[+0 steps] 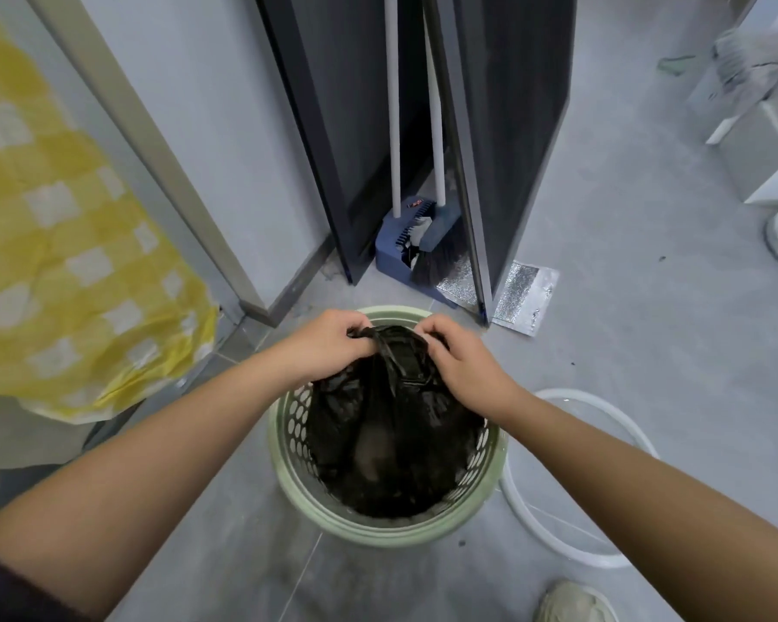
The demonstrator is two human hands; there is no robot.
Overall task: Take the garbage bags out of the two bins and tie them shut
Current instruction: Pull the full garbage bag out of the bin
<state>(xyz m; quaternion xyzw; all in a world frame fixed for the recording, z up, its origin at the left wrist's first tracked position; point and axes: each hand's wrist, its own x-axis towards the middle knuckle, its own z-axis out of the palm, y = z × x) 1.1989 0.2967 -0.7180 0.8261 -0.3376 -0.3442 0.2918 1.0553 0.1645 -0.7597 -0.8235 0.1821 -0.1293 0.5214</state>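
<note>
Garbage bag (391,442), black and crumpled, sits inside the green perforated bin (378,531) on a grey floor, its mouth drawn up and inward over the far rim, apparently to close it before lifting. A white-rimmed round bin (510,496), likely the second one, stands just beside it on the right. The left hand (329,347) pinches a bunched strip of the bag's edge with curled fingers; the right hand (463,365) curls its fingers onto the opposite edge. The two sides nearly meet, suggesting a knot being started, with the bag not yet lifted out.
</note>
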